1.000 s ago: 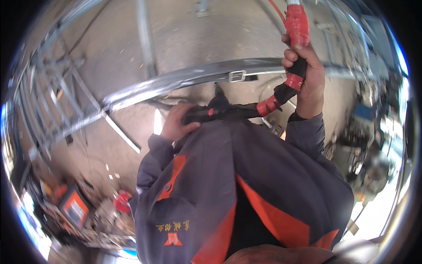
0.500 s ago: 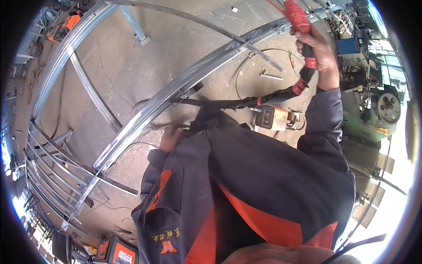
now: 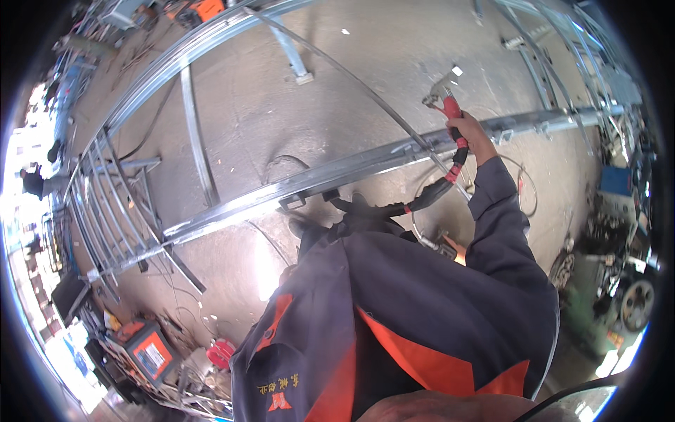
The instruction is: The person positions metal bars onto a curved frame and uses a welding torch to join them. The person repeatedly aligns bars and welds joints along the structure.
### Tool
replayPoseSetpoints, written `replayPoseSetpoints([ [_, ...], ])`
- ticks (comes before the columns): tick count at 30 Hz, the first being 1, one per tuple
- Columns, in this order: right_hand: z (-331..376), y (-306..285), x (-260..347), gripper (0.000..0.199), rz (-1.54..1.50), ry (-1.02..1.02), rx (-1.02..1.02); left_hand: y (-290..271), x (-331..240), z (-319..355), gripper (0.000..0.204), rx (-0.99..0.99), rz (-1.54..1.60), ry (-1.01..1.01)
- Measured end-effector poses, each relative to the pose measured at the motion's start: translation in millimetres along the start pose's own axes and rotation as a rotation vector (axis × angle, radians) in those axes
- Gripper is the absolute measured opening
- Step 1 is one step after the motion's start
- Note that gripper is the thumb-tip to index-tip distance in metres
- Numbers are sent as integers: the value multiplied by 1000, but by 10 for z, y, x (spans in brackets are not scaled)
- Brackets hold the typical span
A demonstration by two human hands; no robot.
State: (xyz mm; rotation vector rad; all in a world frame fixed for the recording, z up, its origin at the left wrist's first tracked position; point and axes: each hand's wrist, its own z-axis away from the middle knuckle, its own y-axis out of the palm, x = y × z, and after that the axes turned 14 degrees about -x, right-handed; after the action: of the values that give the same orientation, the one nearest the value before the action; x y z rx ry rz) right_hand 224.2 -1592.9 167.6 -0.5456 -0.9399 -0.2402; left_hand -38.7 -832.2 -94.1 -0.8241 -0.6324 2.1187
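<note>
My right hand [image 3: 474, 136] is wrapped round the red-and-black grip of a welding torch [image 3: 451, 107], its metal head pointing away from me. The torch hangs above the far side of a long steel beam [image 3: 295, 186], apart from it as far as I can see. From the grip a black cable with red bands [image 3: 432, 195] bends down across the beam towards my body. My left hand [image 3: 286, 274] is nearly all hidden by my jacket; only a sliver of skin shows, so its fingers cannot be made out.
The beam belongs to a large curved steel frame with a barred section [image 3: 116, 204] at left. Another steel frame [image 3: 545, 53] stands far right. An orange-and-black machine [image 3: 151, 352] is at lower left, a green machine with a wheel [image 3: 638, 305] at right. Loose cables cross the concrete floor.
My view has turned to the right. My right hand has carried the torch forward and left, bringing its metal head into view. My left hand has mostly slipped out of sight behind the jacket.
</note>
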Motion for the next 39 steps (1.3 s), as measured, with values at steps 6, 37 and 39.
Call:
replayPoseSetpoints([
  [6,-725,244,-187,29,259,-5,-36,120,-245,315,52,-164,182,83],
  [37,1354,2368,-160,37,633,-973,-210,-2113,-1899,295,44,-942,141,578],
  [39,1629,2614,-269,33,646,-989,-174,-2396,-2092,242,53,-953,55,686],
])
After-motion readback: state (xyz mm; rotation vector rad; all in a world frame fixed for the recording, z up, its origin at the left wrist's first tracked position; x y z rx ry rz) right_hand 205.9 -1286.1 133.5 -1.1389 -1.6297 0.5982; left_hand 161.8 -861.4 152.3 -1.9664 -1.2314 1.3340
